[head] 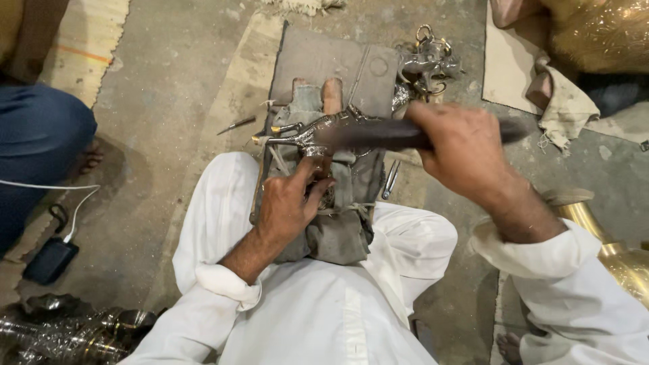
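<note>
left hand (287, 203) fingers pinching small silvery metal animal figurine (318, 132) steady on grey cloth pad (341, 223); right hand (463, 152) fisted around blurred dark tool (378, 135), for striking.

A floor-level metalcraft workshop: bare concrete floor (169, 101), scattered metal figurines (426, 64), brass vessels (608, 243).

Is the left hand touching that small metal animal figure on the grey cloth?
Touching. The head view shows the left hand with its thumb and fingers pressed against the underside of the metal figure, no gap between them.
</note>
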